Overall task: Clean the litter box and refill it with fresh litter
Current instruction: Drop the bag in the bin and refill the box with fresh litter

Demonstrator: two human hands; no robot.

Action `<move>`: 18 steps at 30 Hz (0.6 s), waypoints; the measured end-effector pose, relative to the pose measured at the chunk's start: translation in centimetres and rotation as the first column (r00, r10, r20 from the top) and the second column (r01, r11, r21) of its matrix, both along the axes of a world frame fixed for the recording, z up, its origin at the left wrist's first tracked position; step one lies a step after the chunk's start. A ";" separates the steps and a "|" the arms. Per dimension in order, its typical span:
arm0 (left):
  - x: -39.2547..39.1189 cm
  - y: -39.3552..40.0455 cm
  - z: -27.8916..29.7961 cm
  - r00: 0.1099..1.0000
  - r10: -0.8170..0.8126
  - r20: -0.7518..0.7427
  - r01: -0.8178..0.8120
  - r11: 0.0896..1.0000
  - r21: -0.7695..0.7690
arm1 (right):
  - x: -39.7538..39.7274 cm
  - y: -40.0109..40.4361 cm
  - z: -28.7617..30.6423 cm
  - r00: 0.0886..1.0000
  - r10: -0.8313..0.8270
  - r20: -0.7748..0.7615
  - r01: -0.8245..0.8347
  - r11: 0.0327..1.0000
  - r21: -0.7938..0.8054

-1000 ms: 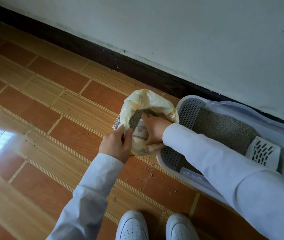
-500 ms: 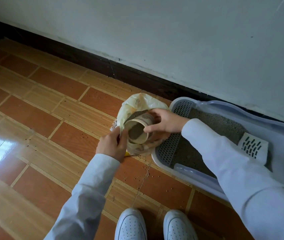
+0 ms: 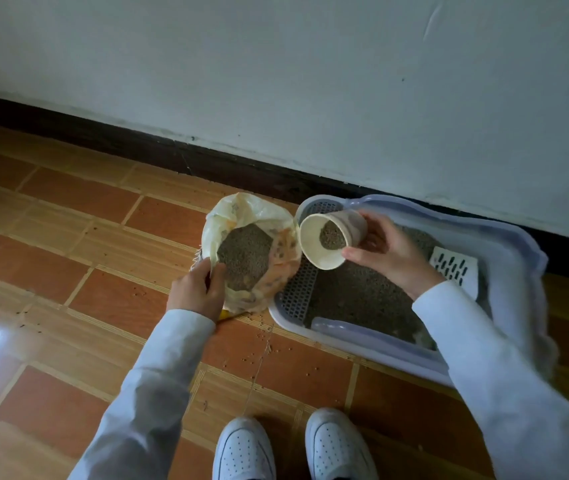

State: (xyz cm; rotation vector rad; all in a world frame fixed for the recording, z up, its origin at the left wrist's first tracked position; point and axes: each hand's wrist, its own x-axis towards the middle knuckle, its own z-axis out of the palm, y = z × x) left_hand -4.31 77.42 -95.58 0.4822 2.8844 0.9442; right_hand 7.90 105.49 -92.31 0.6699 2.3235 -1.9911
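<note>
On the glossy tiled floor (image 3: 68, 237) by the wall, our right hand (image 3: 394, 254) grips a litter-filled paper cup (image 3: 331, 237) while our left hand (image 3: 200, 289) pinches the crinkled bag (image 3: 241, 216).

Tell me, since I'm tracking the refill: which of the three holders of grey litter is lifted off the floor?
The paper cup, tilted in the right hand above the litter box. The bag, gripped by the left hand, sits on the floor.

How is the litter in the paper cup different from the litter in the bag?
The cup, tilted in the right hand over the litter box, holds a small scoop; the bag, held open by the left hand, holds far more. Both are grey granules.
</note>
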 end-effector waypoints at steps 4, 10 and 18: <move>-0.1 0.5 0.1 1.000 0.002 0.030 -0.001 0.999 -0.041 | 2.9 2.1 -1.2 0.978 -0.205 -0.038 0.208 0.956 0.208; 0.2 1.1 0.3 0.999 0.026 0.041 -0.025 0.999 -0.037 | 5.1 3.2 -1.5 0.982 -0.181 -0.058 0.188 0.887 0.421; 0.5 1.4 0.6 0.998 0.040 0.050 -0.038 0.999 -0.035 | 5.4 3.5 -0.3 0.993 -0.108 -0.056 0.122 0.853 0.508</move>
